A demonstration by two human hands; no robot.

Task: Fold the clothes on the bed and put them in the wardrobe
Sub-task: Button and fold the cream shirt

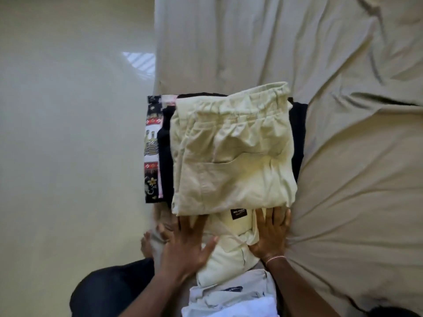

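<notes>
A folded cream pair of trousers (231,152) lies on top of a stack at the bed's near left corner. Under it show a dark garment (297,138) and a patterned black, red and white cloth (151,145). Nearer to me lies another cream piece (229,243) with a small black label (238,213). My left hand (185,245) rests flat on that piece with fingers spread. On the piece's right edge, next to the sheet, my right hand (272,234) presses down with straight fingers. Neither hand grips cloth.
The bed (343,110) is covered by a wrinkled beige sheet and fills the right side. Pale floor (68,133) lies to the left. More light clothes (231,298) sit at the bottom, close to my body. No wardrobe is in view.
</notes>
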